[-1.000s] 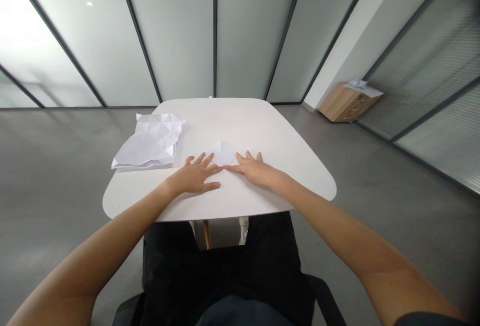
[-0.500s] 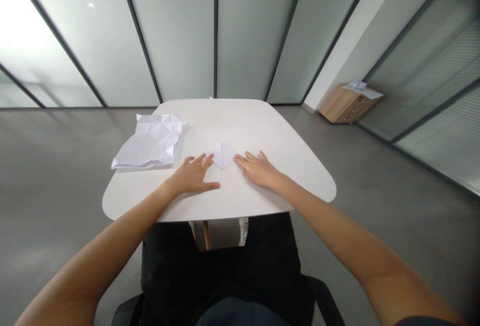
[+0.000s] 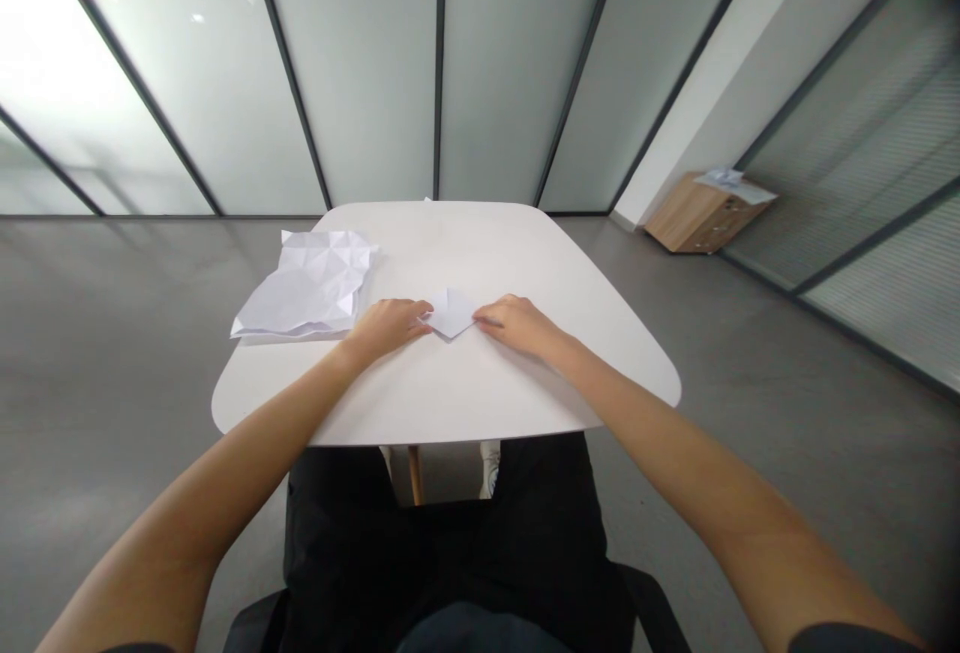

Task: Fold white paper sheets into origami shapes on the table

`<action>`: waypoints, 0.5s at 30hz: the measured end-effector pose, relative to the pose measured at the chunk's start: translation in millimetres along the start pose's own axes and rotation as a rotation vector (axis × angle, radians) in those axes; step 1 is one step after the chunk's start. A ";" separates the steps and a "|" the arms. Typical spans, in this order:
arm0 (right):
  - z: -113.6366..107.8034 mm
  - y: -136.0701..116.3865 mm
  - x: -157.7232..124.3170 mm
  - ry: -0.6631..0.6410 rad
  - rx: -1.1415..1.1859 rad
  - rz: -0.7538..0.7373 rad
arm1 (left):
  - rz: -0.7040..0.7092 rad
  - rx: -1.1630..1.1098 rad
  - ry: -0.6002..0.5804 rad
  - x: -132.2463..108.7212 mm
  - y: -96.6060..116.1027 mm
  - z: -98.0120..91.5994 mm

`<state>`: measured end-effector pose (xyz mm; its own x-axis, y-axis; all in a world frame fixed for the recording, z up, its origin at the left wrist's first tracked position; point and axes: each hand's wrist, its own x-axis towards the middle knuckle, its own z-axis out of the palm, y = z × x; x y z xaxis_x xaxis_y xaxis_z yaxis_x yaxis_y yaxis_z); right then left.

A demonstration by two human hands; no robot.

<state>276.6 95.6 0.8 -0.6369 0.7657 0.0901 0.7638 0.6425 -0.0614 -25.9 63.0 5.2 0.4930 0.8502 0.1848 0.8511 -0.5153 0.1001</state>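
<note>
A small folded piece of white paper is between my hands over the middle of the table, its lower point towards me. My left hand pinches its left corner between thumb and fingers. On the opposite side my right hand pinches the right corner in the same way. The fingertips cover both corners.
Creased white sheets of paper lie stacked at the left of the white table. Past the table's far edge stand frosted glass panels. A wooden cabinet stands on the floor at the far right.
Both hands went from lying spread beside the paper to pinching its side corners. The folded paper's near edge now looks slightly raised. The camera view shifted slightly.
</note>
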 end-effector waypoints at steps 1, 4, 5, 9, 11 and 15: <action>-0.4 3.0 4.4 0.011 0.023 -0.028 | 0.015 -0.012 0.015 5.0 -5.2 1.2; -0.3 11.7 17.9 0.048 0.075 -0.102 | 0.061 -0.062 0.041 16.0 -17.1 7.9; 0.1 14.2 22.2 0.054 0.082 -0.122 | 0.076 -0.077 0.053 17.9 -19.3 10.5; 2.7 20.7 34.7 0.082 0.104 -0.179 | 0.097 -0.093 0.128 17.8 -18.8 17.4; 5.0 22.0 36.2 0.109 0.118 -0.194 | 0.088 -0.080 0.151 16.2 -15.9 17.8; 12.3 23.0 31.8 0.172 0.155 -0.220 | 0.042 -0.066 0.172 16.4 -10.9 17.2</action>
<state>272.7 135.1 -10.0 -0.7478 0.6000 0.2841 0.5760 0.7992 -0.1716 -24.0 84.4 -9.7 0.4845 0.7999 0.3543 0.8141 -0.5604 0.1520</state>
